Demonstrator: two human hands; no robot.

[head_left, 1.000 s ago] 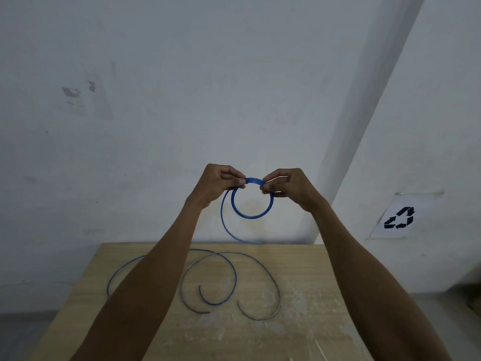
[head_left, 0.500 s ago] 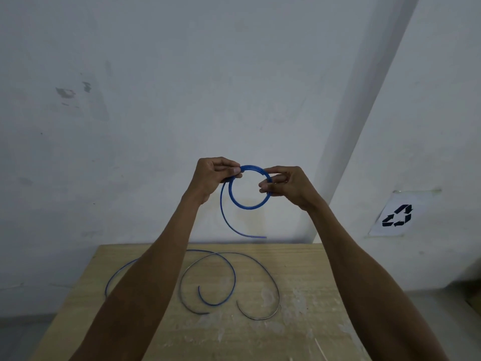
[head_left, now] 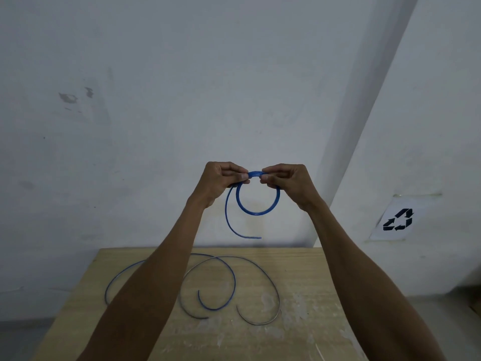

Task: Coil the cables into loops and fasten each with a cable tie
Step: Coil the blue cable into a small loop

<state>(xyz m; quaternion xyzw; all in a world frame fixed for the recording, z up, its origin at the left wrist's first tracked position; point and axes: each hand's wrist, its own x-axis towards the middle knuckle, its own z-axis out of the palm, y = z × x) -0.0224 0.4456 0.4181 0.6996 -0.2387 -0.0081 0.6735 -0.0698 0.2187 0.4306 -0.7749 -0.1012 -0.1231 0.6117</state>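
Note:
I hold a blue cable [head_left: 256, 211] up in front of the wall, wound into a small round coil of a few turns. My left hand [head_left: 221, 182] pinches the top left of the coil, and my right hand [head_left: 287, 181] pinches the top right; the fingertips are close together. A loose tail of the cable hangs from the left hand and curls down to the right. Two more cables lie uncoiled on the wooden table [head_left: 299, 334]: a blue one [head_left: 229, 298] and a grey one [head_left: 273, 287], their curves crossing. My left forearm hides part of the blue one.
The table stands against a white wall, with a wall corner at the right. A paper with a recycling symbol [head_left: 398, 220] is stuck low on the right wall. A thin pale strip [head_left: 320, 353] lies at the table's front right.
My right hand has slid up the coil from its right side to the top, close to the left hand. Both hands sit a little lower in the frame than half a second ago.

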